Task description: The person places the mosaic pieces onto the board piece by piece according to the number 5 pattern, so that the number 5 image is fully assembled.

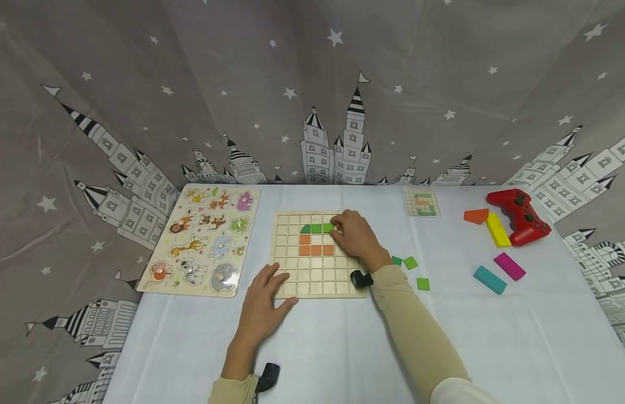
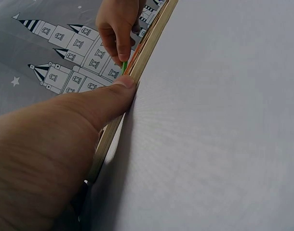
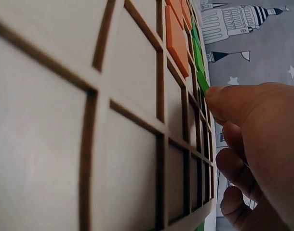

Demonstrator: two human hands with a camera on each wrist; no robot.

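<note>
A wooden grid board (image 1: 317,275) lies on the white table. My right hand (image 1: 356,235) pinches a light green square tile (image 3: 202,82) at the board's upper part, beside a row of green tiles (image 1: 316,229). Below that row, several orange tiles (image 1: 316,250) sit in the grid. The left hand (image 1: 261,306) rests at the board's near left corner, fingers spread over its left edge. Its thumb (image 2: 108,98) touches the near edge in the left wrist view. Loose green tiles (image 1: 410,262) lie right of the board, one partly hidden by the right sleeve.
An animal puzzle board (image 1: 160,247) lies at the left. A small pattern card (image 1: 422,202) is at the back right. Farther right are a red game controller (image 1: 516,216) and orange, yellow (image 1: 497,230), magenta (image 1: 509,266) and teal (image 1: 490,280) blocks. A castle-print curtain hangs behind.
</note>
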